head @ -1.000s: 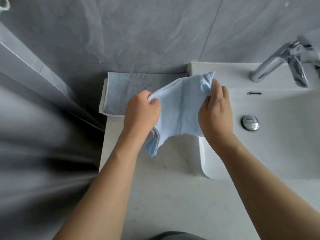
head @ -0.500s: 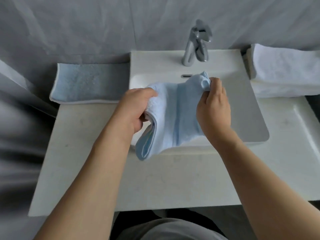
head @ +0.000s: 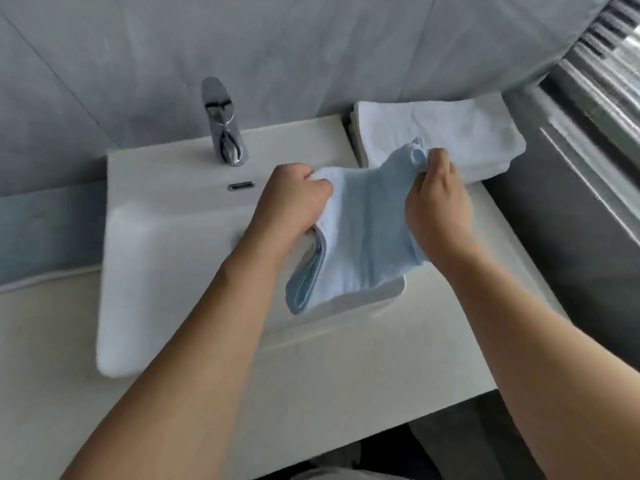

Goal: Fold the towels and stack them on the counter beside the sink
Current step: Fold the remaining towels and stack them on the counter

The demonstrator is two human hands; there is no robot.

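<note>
Head view: left hand (head: pixel 294 199) and right hand (head: pixel 438 199) each grip the blue towel (head: pixel 367 233) midair over the sink (head: pixel 145 258); loose grip risks unfolding or dropping into basin, missing white stack (head: pixel 443 133).

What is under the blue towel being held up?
Under the blue towel lies the sink, its right part and near rim. The drain is covered by the towel and left hand.

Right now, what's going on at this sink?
A person holds a folded light blue towel in the air over the sink, the left hand and the right hand each gripping an upper corner. White folded towels lie on the counter to the right; the blue one is not yet set down.
</note>
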